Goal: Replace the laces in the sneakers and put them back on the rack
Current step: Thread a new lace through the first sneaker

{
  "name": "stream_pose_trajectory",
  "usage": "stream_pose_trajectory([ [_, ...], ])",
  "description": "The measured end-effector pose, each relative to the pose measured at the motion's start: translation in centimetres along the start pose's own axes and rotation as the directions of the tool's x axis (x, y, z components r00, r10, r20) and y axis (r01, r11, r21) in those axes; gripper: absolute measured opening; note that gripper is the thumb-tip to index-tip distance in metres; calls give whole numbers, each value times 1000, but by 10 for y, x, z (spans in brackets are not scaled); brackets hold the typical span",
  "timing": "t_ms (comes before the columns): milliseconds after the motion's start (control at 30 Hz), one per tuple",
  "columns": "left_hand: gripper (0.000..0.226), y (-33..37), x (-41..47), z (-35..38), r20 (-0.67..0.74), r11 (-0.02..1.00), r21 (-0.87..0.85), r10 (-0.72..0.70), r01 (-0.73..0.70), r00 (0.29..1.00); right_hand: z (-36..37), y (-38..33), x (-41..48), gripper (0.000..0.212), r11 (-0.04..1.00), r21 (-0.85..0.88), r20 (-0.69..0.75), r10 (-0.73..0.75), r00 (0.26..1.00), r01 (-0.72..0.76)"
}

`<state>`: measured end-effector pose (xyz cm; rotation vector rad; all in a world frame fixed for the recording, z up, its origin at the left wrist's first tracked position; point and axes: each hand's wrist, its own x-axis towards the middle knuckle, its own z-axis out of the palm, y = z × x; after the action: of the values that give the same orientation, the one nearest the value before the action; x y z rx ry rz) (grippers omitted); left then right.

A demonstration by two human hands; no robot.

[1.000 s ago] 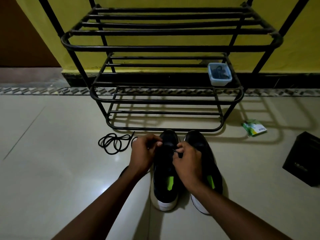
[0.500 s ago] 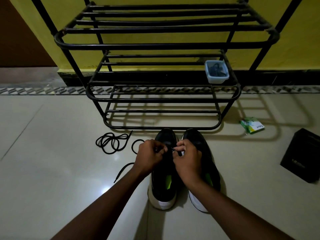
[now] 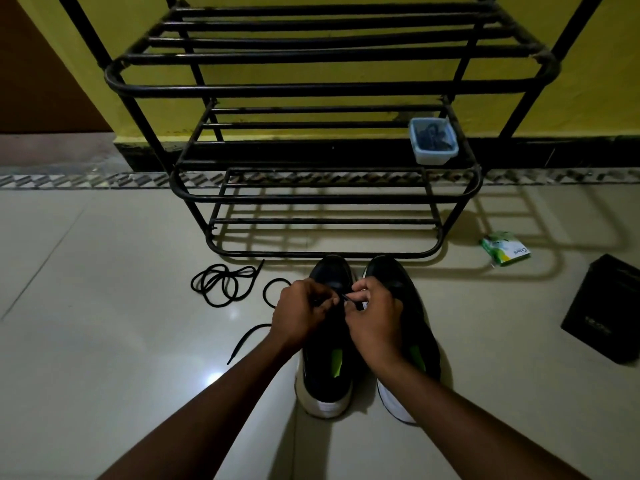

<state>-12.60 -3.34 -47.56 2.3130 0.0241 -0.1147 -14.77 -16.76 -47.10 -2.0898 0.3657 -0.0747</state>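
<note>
A pair of black sneakers with white heels stands on the floor (image 3: 104, 341) just in front of the black metal rack (image 3: 329, 90), toes toward its lowest tier and nearly touching the bottom bar; the left sneaker (image 3: 322, 386) and the right sneaker (image 3: 419, 334) sit side by side, each showing a bright green strip inside. Both hands meet over the front of the left sneaker, on the near side of the rack; the left hand (image 3: 301, 317) has its fingers curled round a black lace (image 3: 346, 298), and the right hand (image 3: 375, 323) pinches the same lace between thumb and fingertips, the short stretch of it showing taut between them. From under the left hand a length of black lace loops out and trails across the floor toward the rack's left front corner, its tip (image 3: 231, 360) lying flat; a second black lace (image 3: 221, 284) lies in a loose coil before that same corner, apart from the sneakers. On the rack's middle tier, at its right end, stands a small clear tub (image 3: 433, 157) with dark contents that I cannot make out; on the floor to the right of the rack lies a green and white packet (image 3: 505, 248), and further right of it a black box (image 3: 606, 313); behind the rack rises a yellow wall (image 3: 588, 81).
</note>
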Motion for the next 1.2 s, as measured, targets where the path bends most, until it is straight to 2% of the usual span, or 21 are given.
stream_pose_trajectory([
  [233,10,1,0,3,-31,996,81,32,-29,999,-1,0,0,8,996,-45,-26,-79,997,78],
  [367,11,-2,-1,4,-22,997,73,21,-19,1000,-2,0,-1,19,995,-22,-10,-96,995,96],
  [533,2,-1,0,4,-32,999,49,2,-1,999,-2,-6,8,24,986,-103,14,-130,991,131],
  [633,5,1,0,3,-51,997,73,-20,23,998,-5,-11,16,28,959,-212,75,-175,982,187],
  [767,7,5,-3,4,-52,993,115,-20,26,998,-9,-15,26,42,885,-350,239,-232,943,307],
  [800,12,4,-4,5,-57,992,121,-13,20,998,-12,-17,29,43,896,-306,235,-256,938,321],
  [867,24,2,-8,9,-79,993,118,-4,14,997,-20,-23,33,40,947,-132,89,-281,955,291],
  [933,27,-1,-11,13,-109,995,94,-11,21,994,-26,-29,41,33,964,208,-64,-155,986,165],
  [967,26,-2,-13,14,-121,995,91,-17,28,992,-27,-31,45,32,922,379,-62,-61,996,80],
  [1000,26,-2,-14,14,-131,995,94,-14,26,991,-29,-30,51,31,897,438,-48,-37,998,54],
  [1033,26,-3,-15,14,-139,995,98,-1,15,990,-31,-28,55,31,926,360,-37,-109,993,115],
  [1067,27,-3,-15,14,-144,995,95,11,3,990,-35,-26,60,30,950,171,4,-267,964,262],
  [1100,27,-2,-15,14,-144,996,92,13,0,990,-38,-22,64,27,893,-57,134,-437,890,447],
  [1133,26,-2,-15,13,-140,996,94,10,3,990,-41,-17,67,20,756,-241,339,-523,782,609],
  [1167,25,0,-15,13,-137,995,103,9,5,990,-42,-16,69,15,583,-361,541,-505,673,728],
  [1200,25,0,-14,12,-138,992,123,15,3,990,-43,-15,69,18,411,-433,688,-424,588,802],
])
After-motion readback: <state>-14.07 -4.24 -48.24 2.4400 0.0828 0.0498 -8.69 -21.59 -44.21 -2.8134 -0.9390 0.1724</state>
